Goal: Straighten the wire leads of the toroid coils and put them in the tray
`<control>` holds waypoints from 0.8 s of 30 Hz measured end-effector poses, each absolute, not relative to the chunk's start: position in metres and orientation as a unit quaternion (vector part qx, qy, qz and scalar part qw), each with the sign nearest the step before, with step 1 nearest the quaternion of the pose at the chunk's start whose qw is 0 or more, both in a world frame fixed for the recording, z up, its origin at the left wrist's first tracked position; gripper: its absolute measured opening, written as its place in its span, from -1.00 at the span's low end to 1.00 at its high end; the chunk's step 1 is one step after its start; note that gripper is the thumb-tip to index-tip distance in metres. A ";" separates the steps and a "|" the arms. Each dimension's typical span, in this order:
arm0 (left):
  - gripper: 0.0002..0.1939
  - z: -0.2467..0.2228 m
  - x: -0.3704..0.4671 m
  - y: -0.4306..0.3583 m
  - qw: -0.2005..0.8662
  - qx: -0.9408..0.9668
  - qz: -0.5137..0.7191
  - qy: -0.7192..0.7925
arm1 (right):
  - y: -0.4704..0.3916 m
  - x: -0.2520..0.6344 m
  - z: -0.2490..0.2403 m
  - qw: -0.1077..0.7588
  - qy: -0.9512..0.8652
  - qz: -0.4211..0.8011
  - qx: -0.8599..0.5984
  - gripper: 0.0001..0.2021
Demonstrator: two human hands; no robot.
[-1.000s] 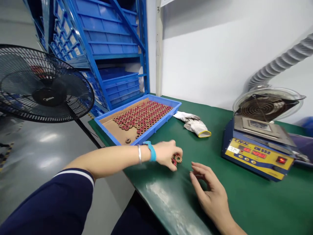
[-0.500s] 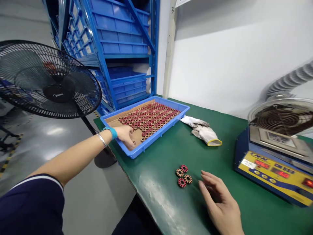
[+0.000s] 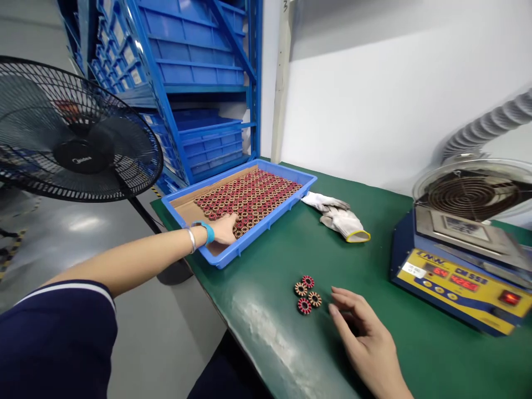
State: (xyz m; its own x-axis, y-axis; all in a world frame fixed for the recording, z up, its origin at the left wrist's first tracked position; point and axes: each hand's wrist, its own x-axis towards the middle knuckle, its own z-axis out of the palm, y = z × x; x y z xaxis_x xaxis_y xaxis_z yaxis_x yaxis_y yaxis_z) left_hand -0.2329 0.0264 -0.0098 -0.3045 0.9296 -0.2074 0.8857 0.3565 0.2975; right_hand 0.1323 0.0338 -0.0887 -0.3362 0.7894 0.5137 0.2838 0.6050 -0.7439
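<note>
My left hand (image 3: 225, 229) reaches into the blue tray (image 3: 218, 259), over the near edge of the rows of small wound stator rings (image 3: 253, 195). Its fingers are apart, with their tips among the rings and partly hidden. The rings have red or copper-coloured windings and dark centres. On the green table lies a small cluster of several loose rings, among them a red one (image 3: 304, 306) and a copper one (image 3: 315, 300). Just right of this cluster rests my right hand (image 3: 366, 341), loosely curled, thumb and fingers apart, holding nothing.
White gloves (image 3: 343, 219) with a yellow cuff lie right of the tray. A blue-and-yellow device (image 3: 461, 282) with lit red displays stands at the right. A black fan (image 3: 83, 149) stands left; blue shelving (image 3: 166, 111) with bins rises behind.
My left hand has moved right and farther in, from the bare cardboard corner of the tray to the rows of rings. My right hand keeps its pose; the view has shifted slightly.
</note>
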 end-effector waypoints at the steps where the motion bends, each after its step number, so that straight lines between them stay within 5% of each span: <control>1: -0.11 -0.012 -0.232 0.027 0.163 0.565 0.061 0.806 | 0.034 0.132 -0.089 0.456 -0.772 0.276 -0.347 -0.78; 24: -0.49 -0.021 -0.230 0.035 0.030 0.570 0.028 0.821 | 0.028 0.128 -0.082 0.448 -0.770 0.320 -0.322 -0.87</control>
